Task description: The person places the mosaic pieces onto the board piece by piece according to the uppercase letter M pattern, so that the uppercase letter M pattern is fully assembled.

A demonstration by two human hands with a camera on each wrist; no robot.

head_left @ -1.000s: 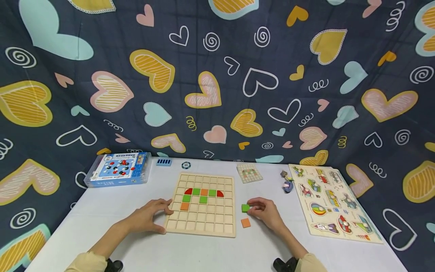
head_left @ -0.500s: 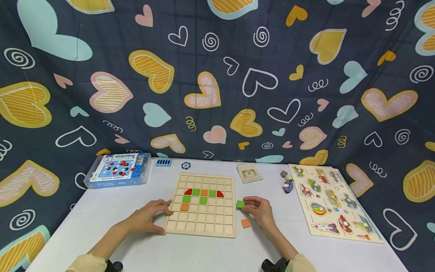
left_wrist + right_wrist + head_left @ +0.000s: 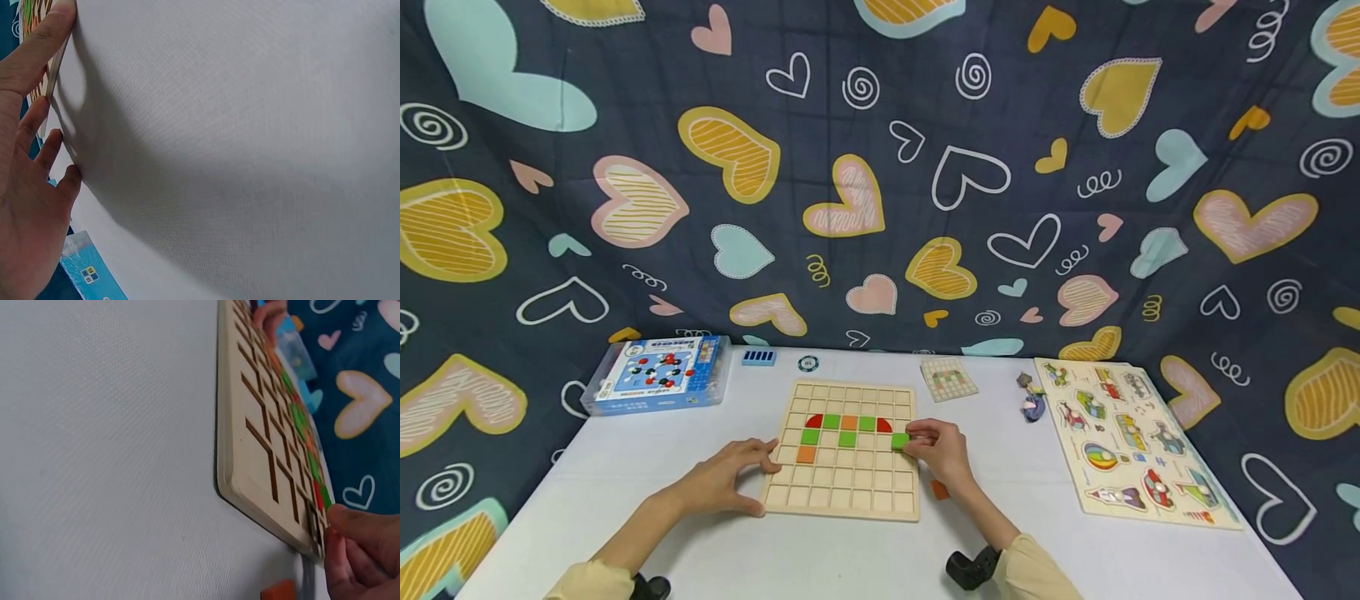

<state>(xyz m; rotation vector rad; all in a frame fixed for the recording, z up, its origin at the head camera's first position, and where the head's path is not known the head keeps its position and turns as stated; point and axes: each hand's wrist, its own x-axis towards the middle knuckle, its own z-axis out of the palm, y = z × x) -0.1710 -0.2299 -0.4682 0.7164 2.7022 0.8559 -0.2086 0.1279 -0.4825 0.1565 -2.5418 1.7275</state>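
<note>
The right hand [image 3: 942, 450] is pinching a green tile [image 3: 899, 441] over the grid board [image 3: 850, 482] at its 3 o'clock edge; the left hand [image 3: 730, 479], fingers relaxed, is steadying the board's 9 o'clock side. Seven tiles are sitting placed; most cells remain unfilled, and an orange tile [image 3: 939, 489] is waiting on the bench [image 3: 820, 558].

Bare table [image 3: 820, 558] before the grid board [image 3: 842, 487] — orange tile [image 3: 938, 489] right.
</note>
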